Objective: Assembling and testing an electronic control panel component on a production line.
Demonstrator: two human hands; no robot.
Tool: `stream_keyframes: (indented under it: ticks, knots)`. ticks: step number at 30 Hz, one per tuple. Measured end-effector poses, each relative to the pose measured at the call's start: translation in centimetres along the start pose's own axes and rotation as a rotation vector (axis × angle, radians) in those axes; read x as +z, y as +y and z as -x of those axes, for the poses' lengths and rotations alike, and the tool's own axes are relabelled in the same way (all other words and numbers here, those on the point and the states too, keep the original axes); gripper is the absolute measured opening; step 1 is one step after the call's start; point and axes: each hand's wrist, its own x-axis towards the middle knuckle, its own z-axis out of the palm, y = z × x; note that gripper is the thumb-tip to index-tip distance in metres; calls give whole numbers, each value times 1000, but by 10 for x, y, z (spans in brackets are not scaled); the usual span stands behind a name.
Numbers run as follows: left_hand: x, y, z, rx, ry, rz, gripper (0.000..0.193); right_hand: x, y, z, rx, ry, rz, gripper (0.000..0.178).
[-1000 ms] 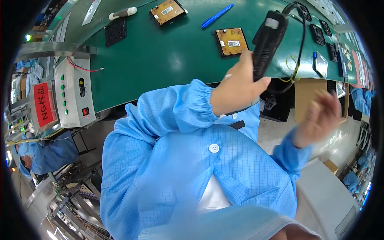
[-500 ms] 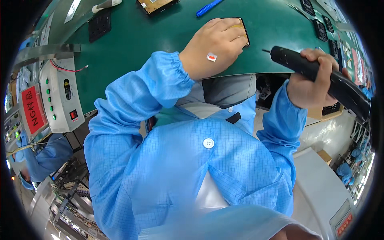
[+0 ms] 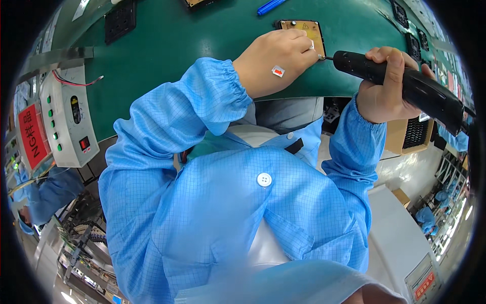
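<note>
A yellow-brown circuit board (image 3: 315,33) in a dark frame lies on the green tabletop in front of me. My left hand (image 3: 276,60) rests over its near left part, fingers bent and pressed together on it; the fingertips are partly hidden. On the back of that hand is a small white sticker with a red arrow. My right hand (image 3: 392,86) is wrapped round a black electric screwdriver (image 3: 362,67), held almost level and pointing left. Its thin bit meets the board's near right corner, close to my left fingertips; a small shiny piece shows there.
Beyond the board lies a blue pen (image 3: 270,6). A black plastic frame (image 3: 120,23) is at the far left, and several more (image 3: 413,46) at the right. A white control box (image 3: 75,111) with loose wires (image 3: 76,82) stands left. A carton (image 3: 405,136) sits below right.
The screwdriver has moved left, bringing its bit from the air to the board's corner. My left hand has shifted slightly toward the near side, uncovering more of the board.
</note>
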Motion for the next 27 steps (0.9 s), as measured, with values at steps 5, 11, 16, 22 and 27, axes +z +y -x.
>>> stream_keyframes:
  ticks: [5, 11, 16, 22, 27]
  knots:
    - [0, 1, 1, -8, -3, 3, 16, 1, 2, 0, -2, -16, 24, 46]
    - [0, 2, 1, -16, -3, -19, 17, 4, 3, -3, -18, -83, 105, 46]
    - [0, 2, 1, -15, -9, -13, 17, -4, 13, -6, -49, -131, -103, 49]
    - [-1, 1, -6, -32, -6, -42, 15, 8, 5, -5, -52, -101, -64, 49]
    - [-3, 12, -29, -165, 22, -97, 13, 2, 1, -8, -95, -126, 85, 48]
